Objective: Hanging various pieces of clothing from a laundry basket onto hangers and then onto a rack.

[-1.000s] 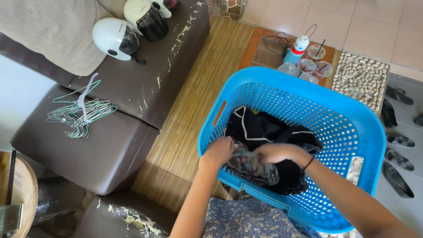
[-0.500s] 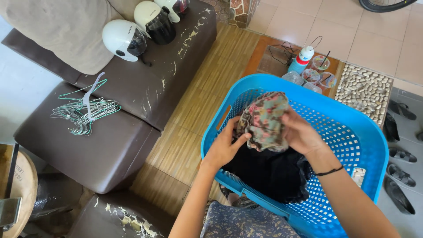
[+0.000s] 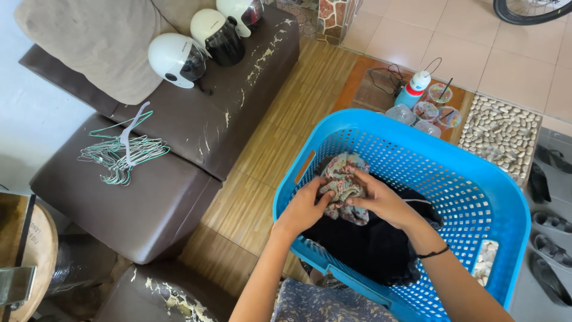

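A blue plastic laundry basket [image 3: 476, 179] stands on the floor in front of me. Dark clothes [image 3: 369, 247] lie in its bottom. Both hands hold a crumpled floral-patterned cloth [image 3: 342, 185] just above the dark clothes, near the basket's left wall. My left hand [image 3: 304, 209] grips the cloth from the left side. My right hand [image 3: 381, 200] grips it from the right; a black band circles that wrist.
A worn brown sofa [image 3: 179, 179] at left carries a pile of wire hangers [image 3: 122, 155], three helmets [image 3: 179, 58] and a beige cushion [image 3: 95, 45]. Plastic cups and a bottle [image 3: 417, 89] stand beyond the basket, beside a pebble mat [image 3: 500, 134]. Sandals [image 3: 551, 197] line the right edge.
The floral cloth was lifted out of the dark clothes, raised, then lowered slightly and bunched tighter between both hands. The view has shifted so the basket sits further right.
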